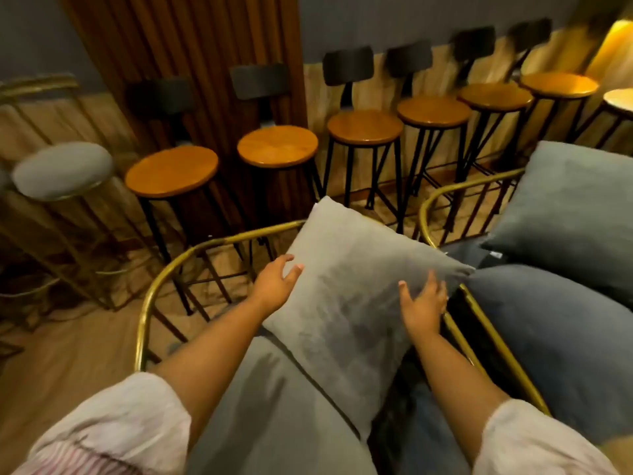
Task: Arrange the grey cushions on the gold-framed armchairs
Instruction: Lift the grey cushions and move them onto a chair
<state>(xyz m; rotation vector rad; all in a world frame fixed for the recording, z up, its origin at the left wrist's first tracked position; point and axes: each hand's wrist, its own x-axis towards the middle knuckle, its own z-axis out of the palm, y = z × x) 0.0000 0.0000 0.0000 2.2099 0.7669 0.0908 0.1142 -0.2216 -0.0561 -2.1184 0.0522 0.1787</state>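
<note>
**newbie_q:** ok so where are you in this one? what's the layout before you touch anything else?

**cushionguy:** Big stuff first. You've got two gold-framed armchairs side by side: the near armchair [161, 269] right under you, and the right armchair [442, 197] just beside it, rails almost touching. The right one already carries a dark cushion [555, 337] on the seat and a lighter one [575, 214] leaning further back. Row of wooden bar stools [277, 145] along the far wall, not your problem.

**newbie_q:** and the cushion you're working on?

**cushionguy:** The light grey cushion [349, 303] sits on the near chair, tipped up against the back rail, standing like a diamond: one corner points far and a bit left over the rail, the opposite corner points near, down onto the seat pad [274, 406]. So its long diagonal runs far to near, right between your arms.

**newbie_q:** hands?

**cushionguy:** Your left hand [274, 281] is open with fingers spread, touching the cushion's left edge. Your right hand [424, 303] is also open, palm pressing the right corner near the gap between the chairs. Neither's actually clamping it. Both are about equally close; I'd guess the right one does the squaring up, since that corner pokes toward the other chair.
</note>
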